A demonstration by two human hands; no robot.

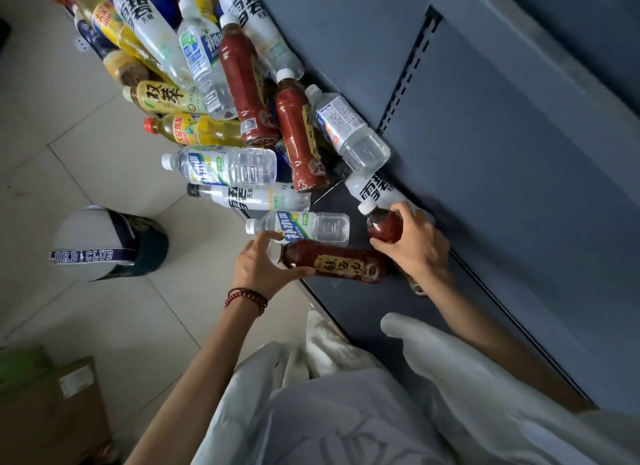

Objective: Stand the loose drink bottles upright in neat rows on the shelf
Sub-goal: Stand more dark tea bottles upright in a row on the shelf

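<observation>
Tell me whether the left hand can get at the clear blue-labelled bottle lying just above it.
Probably yes. The left hand rests on the lying red bottle, and the clear blue-labelled bottle lies right beside its fingertips, uncovered on top.

loose bottles (242, 118) heaped on shelf (485, 222), box (52, 405) on floor (52, 118) left

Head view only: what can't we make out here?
- Top of the bottle pile: cut off by the frame's top edge, so no count.
- Right hand on a red bottle: the hand covers its lower body and label.
- Left hand by the lying red bottle: its cap end hidden; grip unclear.
- Shelf: right end off-frame.
</observation>
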